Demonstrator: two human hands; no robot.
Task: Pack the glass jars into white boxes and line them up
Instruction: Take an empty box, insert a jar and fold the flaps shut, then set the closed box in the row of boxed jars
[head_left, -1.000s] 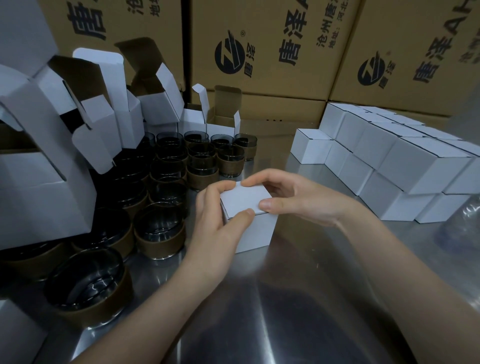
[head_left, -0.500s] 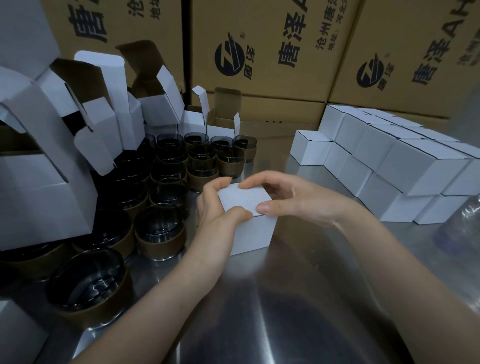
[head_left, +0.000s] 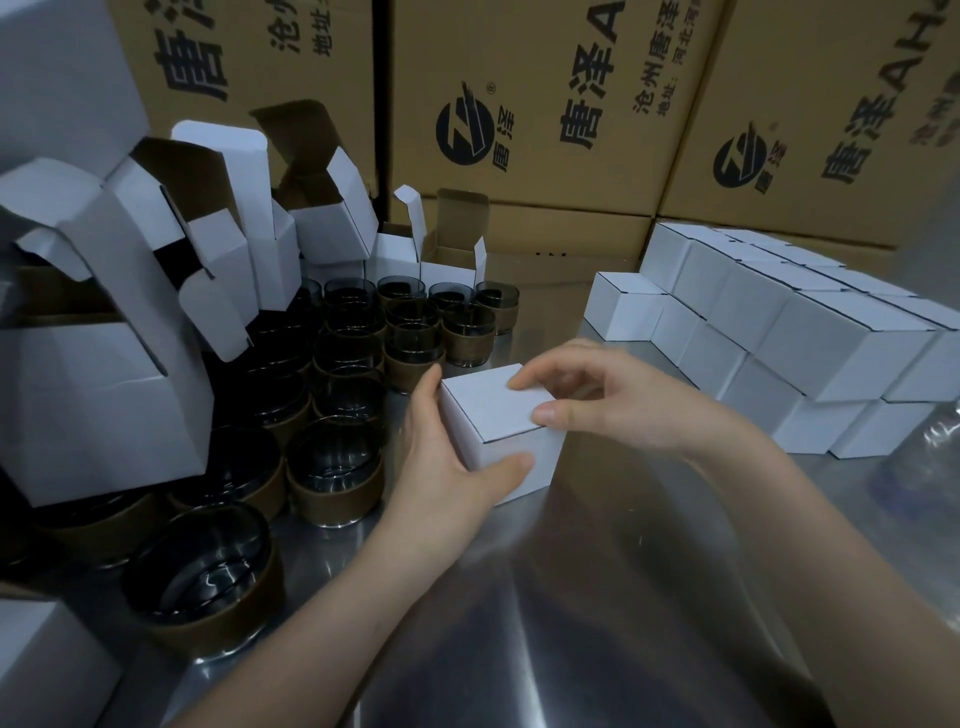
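Observation:
A closed white box (head_left: 496, 415) stands on the steel table (head_left: 597, 597) at the centre. My left hand (head_left: 447, 457) grips its left side, thumb on the front face. My right hand (head_left: 597, 400) holds it from the right, with thumb and fingertips on the lid. Several dark glass jars with brown sleeves (head_left: 335, 462) crowd the table to the left, the nearest one (head_left: 202, 582) at lower left. Closed white boxes (head_left: 810, 332) are lined up and stacked on the right.
Open white boxes (head_left: 208, 249) with raised flaps pile up at the left and back. Large brown cartons (head_left: 545, 104) form a wall behind. A clear plastic bottle (head_left: 935, 467) lies at the right edge.
The lid has gone flat and the box is closed. My left thumb slid from the lid down to the front face. Both hands stay on the box in the same place.

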